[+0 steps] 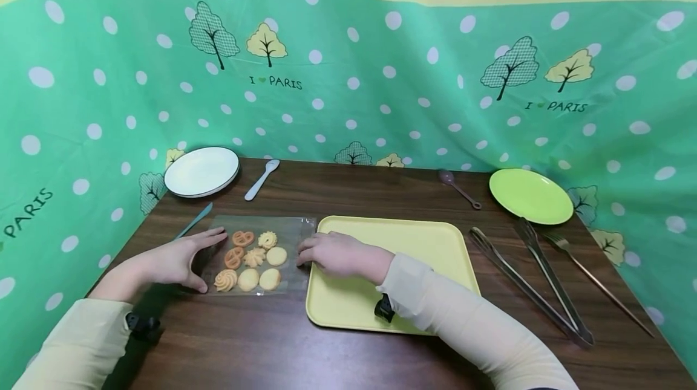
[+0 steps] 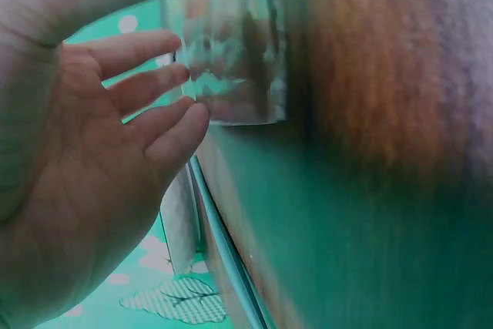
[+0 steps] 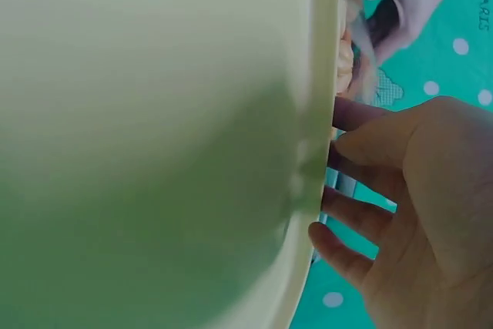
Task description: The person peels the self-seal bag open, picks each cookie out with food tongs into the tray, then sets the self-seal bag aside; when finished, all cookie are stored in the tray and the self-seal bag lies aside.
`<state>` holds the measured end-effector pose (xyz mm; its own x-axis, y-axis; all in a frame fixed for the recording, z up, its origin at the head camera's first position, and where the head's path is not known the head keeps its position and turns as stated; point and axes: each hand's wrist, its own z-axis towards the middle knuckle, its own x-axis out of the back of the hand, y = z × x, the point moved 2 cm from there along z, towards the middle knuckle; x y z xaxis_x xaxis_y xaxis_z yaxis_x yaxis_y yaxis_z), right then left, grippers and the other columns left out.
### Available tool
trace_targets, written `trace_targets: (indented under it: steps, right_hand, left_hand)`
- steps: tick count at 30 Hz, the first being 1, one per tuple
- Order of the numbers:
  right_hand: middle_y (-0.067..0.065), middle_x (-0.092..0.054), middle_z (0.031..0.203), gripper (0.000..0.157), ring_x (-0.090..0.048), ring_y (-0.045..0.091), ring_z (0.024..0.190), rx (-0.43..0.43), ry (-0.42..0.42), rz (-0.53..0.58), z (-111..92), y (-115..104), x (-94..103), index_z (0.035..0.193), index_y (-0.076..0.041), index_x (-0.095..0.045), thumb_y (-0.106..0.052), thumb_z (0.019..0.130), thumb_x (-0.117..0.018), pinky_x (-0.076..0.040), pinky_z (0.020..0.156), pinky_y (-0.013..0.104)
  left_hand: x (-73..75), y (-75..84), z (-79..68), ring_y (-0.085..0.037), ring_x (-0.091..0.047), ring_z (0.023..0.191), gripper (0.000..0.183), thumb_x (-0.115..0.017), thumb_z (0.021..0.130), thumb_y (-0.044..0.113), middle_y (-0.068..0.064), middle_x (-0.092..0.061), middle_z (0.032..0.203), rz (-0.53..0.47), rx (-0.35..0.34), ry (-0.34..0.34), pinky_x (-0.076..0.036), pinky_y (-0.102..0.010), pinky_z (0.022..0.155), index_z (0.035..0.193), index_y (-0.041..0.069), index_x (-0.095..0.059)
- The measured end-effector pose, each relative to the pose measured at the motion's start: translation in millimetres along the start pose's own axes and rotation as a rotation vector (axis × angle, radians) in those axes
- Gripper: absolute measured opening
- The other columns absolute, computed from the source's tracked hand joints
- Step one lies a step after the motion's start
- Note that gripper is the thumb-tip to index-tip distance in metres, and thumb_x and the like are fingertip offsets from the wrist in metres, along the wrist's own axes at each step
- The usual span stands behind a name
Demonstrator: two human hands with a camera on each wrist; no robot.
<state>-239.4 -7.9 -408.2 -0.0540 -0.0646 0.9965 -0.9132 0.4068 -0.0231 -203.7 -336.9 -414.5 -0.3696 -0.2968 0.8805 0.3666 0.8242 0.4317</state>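
Observation:
A flat clear plastic bag (image 1: 299, 230) lies on the table with several cookies (image 1: 248, 280) in it, some pretzel-shaped, some round, some swirled. At its left edge my left hand (image 1: 176, 260) spreads thumb and fingers apart. The left wrist view shows those fingers (image 2: 139, 50) stretched out beside the bag (image 2: 239, 75). My right hand (image 1: 337, 254) reaches across the yellow tray (image 1: 425, 239) to the bag's right edge. Its fingers (image 3: 354, 213) point down along the tray's rim (image 3: 320, 113), the thumb close to the index finger.
White plates (image 1: 201, 171), a pale spoon (image 1: 262, 180) and a blue knife (image 1: 196, 219) lie at the left. Towards the right are a purple spoon (image 1: 460, 189), a green plate (image 1: 530, 195), metal tongs (image 1: 525, 284) and a fork (image 1: 599, 284). A green curtain (image 1: 348, 75) hangs behind.

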Motion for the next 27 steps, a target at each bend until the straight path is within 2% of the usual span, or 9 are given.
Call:
trace_targets:
  steps: [2,4,8,12,17,24,27]
  right_hand:
    - [-0.008,-0.053,0.135,0.040,-0.045,0.015,0.128,-0.029,-0.026,0.005,-0.2,-2.2,-1.1,0.123,-0.032,-0.061,-0.008,0.094,-0.049,-0.046,0.089,0.038]
    - [-0.008,-0.052,0.135,0.040,-0.044,0.014,0.130,-0.050,-0.038,0.015,-0.3,-3.3,-0.7,0.124,-0.032,-0.061,-0.008,0.094,-0.049,-0.046,0.091,0.038]
    - [-0.008,-0.051,0.137,0.039,-0.043,0.015,0.131,-0.064,-0.054,0.037,-0.7,-4.9,1.5,0.124,-0.031,-0.061,-0.008,0.095,-0.048,-0.046,0.092,0.039]
    - [-0.007,-0.052,0.136,0.038,-0.044,0.015,0.130,-0.066,-0.052,0.047,-0.9,-6.7,3.4,0.123,-0.029,-0.061,-0.008,0.095,-0.049,-0.046,0.093,0.040]
    - [-0.006,-0.053,0.135,0.036,-0.045,0.016,0.129,-0.063,-0.033,0.054,-0.4,-7.6,3.9,0.121,-0.028,-0.063,-0.008,0.094,-0.050,-0.045,0.096,0.039]
    - [-0.007,-0.056,0.129,0.032,-0.050,0.016,0.122,-0.058,-0.003,0.054,1.4,-6.7,-0.2,0.118,-0.027,-0.064,-0.009,0.094,-0.052,-0.046,0.094,0.035]
    - [-0.006,-0.057,0.127,0.031,-0.052,0.016,0.119,-0.052,0.009,0.051,2.7,-6.2,-1.8,0.117,-0.026,-0.065,-0.010,0.094,-0.051,-0.046,0.094,0.034]
  left_hand:
    - [2.8,-2.3,-0.7,-0.043,-0.032,0.134,0.098,-0.084,0.066,0.041,-0.021,-0.031,0.150,-0.033,-0.019,0.053,-0.040,-0.052,0.096,0.144,0.004,-0.037]
    - [3.8,-6.2,0.2,-0.040,-0.040,0.130,0.083,-0.082,0.071,0.037,-0.017,-0.042,0.144,-0.034,-0.028,0.134,-0.043,-0.052,0.094,0.139,0.006,-0.045]
    - [1.2,-13.1,4.1,-0.032,-0.057,0.114,0.053,-0.079,0.076,0.025,-0.012,-0.061,0.125,-0.011,-0.013,0.278,-0.051,-0.043,0.083,0.125,0.011,-0.062]
    - [-5.4,-16.6,6.9,-0.027,-0.062,0.103,0.048,-0.081,0.073,0.025,-0.010,-0.061,0.121,-0.025,0.009,0.292,-0.053,-0.031,0.074,0.118,0.015,-0.068]
    - [-9.1,-16.0,10.1,-0.020,-0.063,0.091,0.045,-0.082,0.072,0.025,-0.008,-0.059,0.118,-0.008,-0.011,0.302,-0.052,-0.027,0.070,0.114,0.016,-0.070]
    - [-10.5,-15.4,12.7,-0.029,-0.061,0.102,0.029,-0.082,0.071,0.021,-0.004,-0.065,0.109,0.009,0.020,0.383,-0.049,-0.045,0.083,0.099,0.019,-0.076]
    - [-11.1,-14.8,13.7,-0.030,-0.062,0.102,0.024,-0.083,0.070,0.019,-0.004,-0.068,0.105,0.002,0.034,0.419,-0.047,-0.048,0.086,0.094,0.020,-0.077]
